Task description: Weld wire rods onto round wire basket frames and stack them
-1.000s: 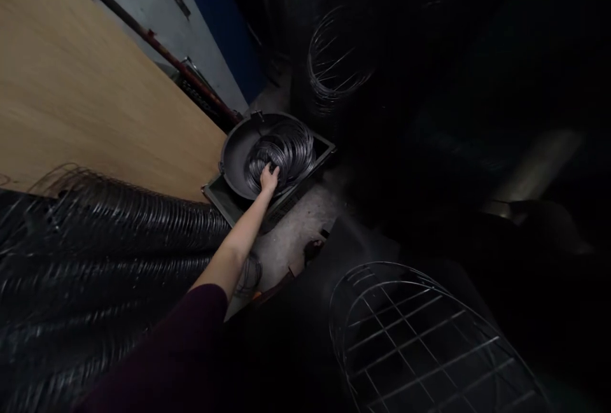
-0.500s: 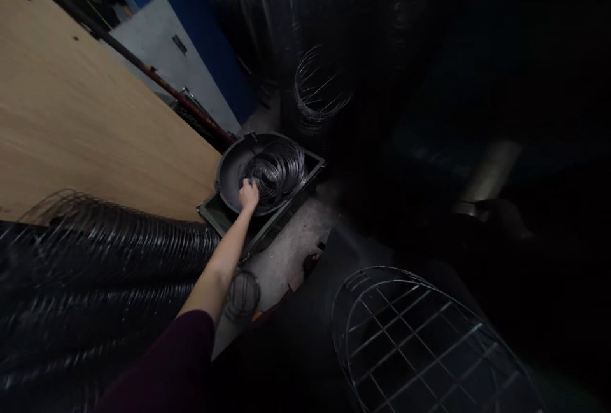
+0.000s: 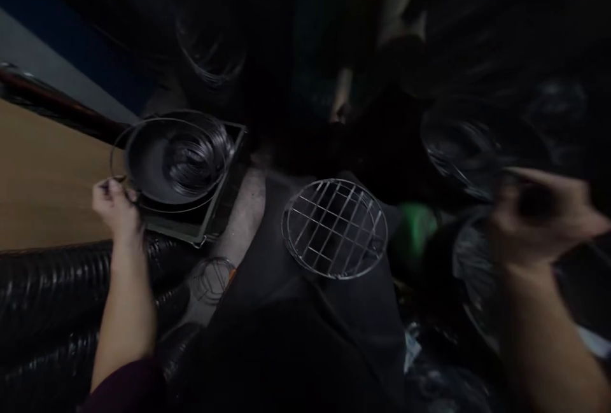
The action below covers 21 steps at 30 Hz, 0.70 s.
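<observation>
My left hand (image 3: pixel 114 206) is closed on a thin wire ring (image 3: pixel 112 146), held by its lower left edge. That ring stands out over a round dark basin (image 3: pixel 147 165), in which a stack of wire rings (image 3: pixel 198 158) lies. A round wire grill rack (image 3: pixel 334 228) rests on my lap, touched by neither hand. At the right, my right hand (image 3: pixel 539 216) is raised with its fingers curled. It is blurred, and whatever it holds is hidden.
The basin sits on a crate (image 3: pixel 205 228) at the left. A small bundle of wire rings (image 3: pixel 211 280) lies on the floor. Dark stacks of wirework (image 3: pixel 52 279) stand lower left. Something green (image 3: pixel 415 231) is beside my right leg. A wooden panel (image 3: pixel 42 177) borders the left.
My left hand has come back from the stack in the basin with one wire ring. The view has swung right, and my right hand now shows. The rack on my lap appears flatter and more central.
</observation>
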### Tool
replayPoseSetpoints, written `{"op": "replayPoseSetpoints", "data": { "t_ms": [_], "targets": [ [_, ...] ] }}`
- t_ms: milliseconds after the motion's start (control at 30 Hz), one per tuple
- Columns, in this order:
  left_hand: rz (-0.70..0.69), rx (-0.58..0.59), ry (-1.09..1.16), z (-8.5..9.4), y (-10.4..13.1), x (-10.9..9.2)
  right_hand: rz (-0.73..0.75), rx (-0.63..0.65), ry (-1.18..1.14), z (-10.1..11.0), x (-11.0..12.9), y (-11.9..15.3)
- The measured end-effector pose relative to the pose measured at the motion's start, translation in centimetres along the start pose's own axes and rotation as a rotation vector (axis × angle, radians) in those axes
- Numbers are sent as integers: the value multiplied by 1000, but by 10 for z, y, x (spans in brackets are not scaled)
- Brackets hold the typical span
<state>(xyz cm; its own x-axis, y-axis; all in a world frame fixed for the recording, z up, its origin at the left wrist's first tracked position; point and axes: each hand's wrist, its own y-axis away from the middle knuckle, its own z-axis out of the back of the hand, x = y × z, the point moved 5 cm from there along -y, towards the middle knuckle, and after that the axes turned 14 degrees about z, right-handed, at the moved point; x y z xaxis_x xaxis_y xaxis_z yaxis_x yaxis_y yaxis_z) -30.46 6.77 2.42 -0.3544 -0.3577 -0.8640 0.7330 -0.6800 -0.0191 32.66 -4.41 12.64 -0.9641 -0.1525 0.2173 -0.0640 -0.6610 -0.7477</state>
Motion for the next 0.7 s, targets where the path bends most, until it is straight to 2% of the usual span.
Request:
{"op": "replayPoseSetpoints", "data": {
  "t_ms": [67,100,167,233,300,367,433,500,567,633,700],
  "targets": [
    [41,256,226,-27,22,-13,262,121,-68,9,45,31],
    [74,389,331,-44,38,-21,419,204,-152,6,76,45],
    [124,618,451,-80,74,-37,610,294,-296,-4,132,64],
    [121,824,484,-119,113,-54,664,319,-368,-12,168,74],
    [99,1023,428,-156,150,-67,627,372,-394,-18,181,82],
    [53,1187,328,-189,181,-75,535,431,-398,-18,175,95],
    [-26,1310,218,-214,204,-81,402,416,-393,-10,158,112],
    [-144,1391,103,-233,218,-85,97,331,-327,2,128,129],
    [-257,1451,6,-246,227,-89,-340,262,-249,9,94,151],
    [-334,1514,-55,-253,231,-93,-703,267,-240,7,72,171],
    [-370,1582,-120,-257,231,-96,-852,347,-312,-5,66,181]
  ]
}}
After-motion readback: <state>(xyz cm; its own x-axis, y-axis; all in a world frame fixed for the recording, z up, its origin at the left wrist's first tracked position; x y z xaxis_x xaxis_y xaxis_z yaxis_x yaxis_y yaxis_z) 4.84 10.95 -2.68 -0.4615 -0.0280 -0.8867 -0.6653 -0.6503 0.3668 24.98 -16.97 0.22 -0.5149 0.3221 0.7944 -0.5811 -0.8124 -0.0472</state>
